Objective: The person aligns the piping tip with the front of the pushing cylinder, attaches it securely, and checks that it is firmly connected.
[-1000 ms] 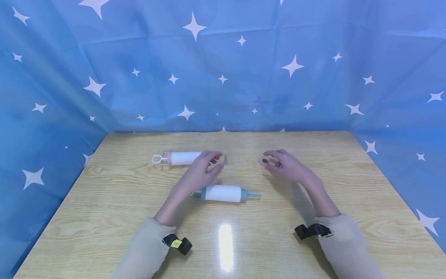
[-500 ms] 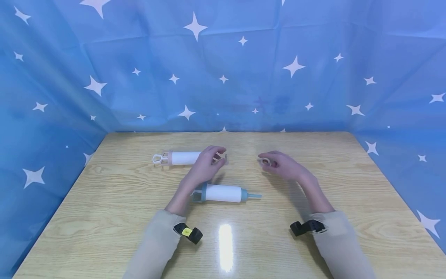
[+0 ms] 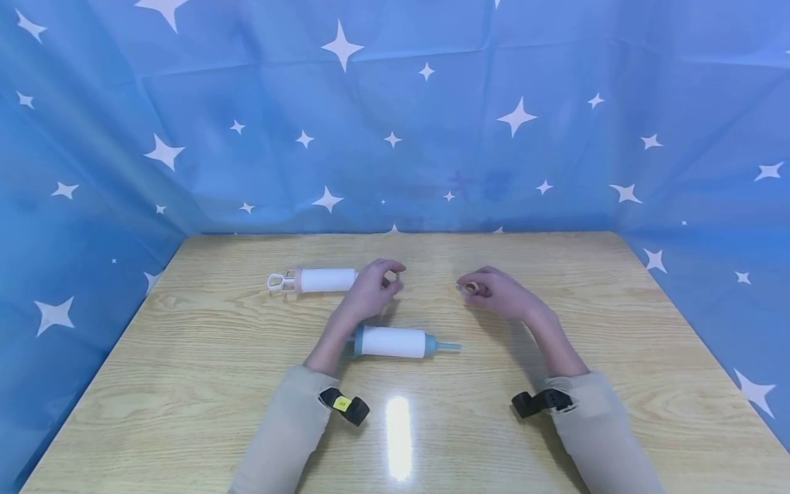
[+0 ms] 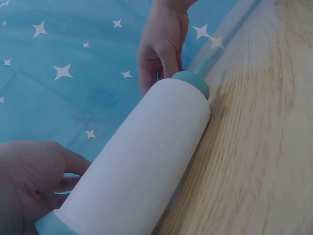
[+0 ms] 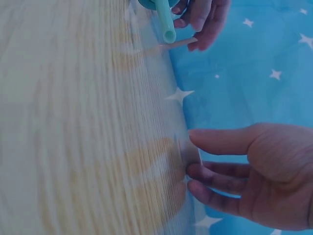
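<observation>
The clock is laid flat on the counter [image 3: 185, 384], with the blue tube at its middle. Nearest are two pale sleeves: the left sleeve [image 3: 278, 429] at 8 o'clock and the right sleeve [image 3: 601, 429] at 4. Each has a black strap and box by its cuff. On the left strap sits a yellow label [image 3: 342, 403]; its dark marks are too small to read. A bright patch of light [image 3: 398, 439] shines at 6 o'clock.

The blue tube [image 3: 393, 342] lies on its side. Its fat middle is white and its ends are blue-green. Its thin spout [image 3: 448, 346] points to 3 o'clock, and the left arm hides part of its other end.

At 2 o'clock, the right hand [image 3: 503, 295] pinches a small pale ring [image 3: 464, 289] between thumb and fingers. At 11, the left hand [image 3: 372, 288] has its thumb and fingers curved close together around a small pale bit [image 3: 398, 277]; I cannot tell if they touch it.

The pink tube [image 3: 327, 280] lies at 10 o'clock, its white loop handle [image 3: 274, 282] pointing to 9. Behind everything hangs a blue cloth [image 3: 420, 171] with white stars.
</observation>
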Available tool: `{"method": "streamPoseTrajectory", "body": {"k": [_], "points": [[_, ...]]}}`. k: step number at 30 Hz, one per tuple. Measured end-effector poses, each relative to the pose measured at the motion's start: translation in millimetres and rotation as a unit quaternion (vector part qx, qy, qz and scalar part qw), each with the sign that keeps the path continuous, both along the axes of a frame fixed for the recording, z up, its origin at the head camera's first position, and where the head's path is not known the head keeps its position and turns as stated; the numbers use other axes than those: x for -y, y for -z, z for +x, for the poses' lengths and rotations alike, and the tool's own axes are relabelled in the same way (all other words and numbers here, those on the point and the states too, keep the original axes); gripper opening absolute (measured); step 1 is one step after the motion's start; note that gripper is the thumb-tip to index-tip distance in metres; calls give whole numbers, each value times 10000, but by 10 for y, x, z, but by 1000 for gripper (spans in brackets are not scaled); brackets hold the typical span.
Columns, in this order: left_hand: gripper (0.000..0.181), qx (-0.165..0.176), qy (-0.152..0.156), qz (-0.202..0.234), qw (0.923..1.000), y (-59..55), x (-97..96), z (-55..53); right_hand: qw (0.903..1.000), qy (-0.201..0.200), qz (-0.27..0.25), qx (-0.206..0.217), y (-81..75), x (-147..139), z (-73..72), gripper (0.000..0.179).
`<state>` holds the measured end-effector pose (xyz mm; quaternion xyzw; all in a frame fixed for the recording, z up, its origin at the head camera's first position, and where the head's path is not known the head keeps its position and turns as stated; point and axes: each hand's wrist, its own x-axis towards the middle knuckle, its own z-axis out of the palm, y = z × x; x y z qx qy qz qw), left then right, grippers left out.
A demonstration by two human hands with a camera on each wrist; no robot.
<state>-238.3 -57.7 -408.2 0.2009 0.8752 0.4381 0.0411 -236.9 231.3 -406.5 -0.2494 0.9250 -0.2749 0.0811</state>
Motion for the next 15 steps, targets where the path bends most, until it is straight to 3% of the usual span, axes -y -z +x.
{"method": "streamPoseTrajectory", "body": {"k": [6,15], "points": [[28,134,-77,119,9998,21,-39,-31,9999,26,100,3,-13,5,3,31],[20,56,-161,-5,9999,77,-44,-41,9996,-53,244,-97,-26,-27,11,27]]}}
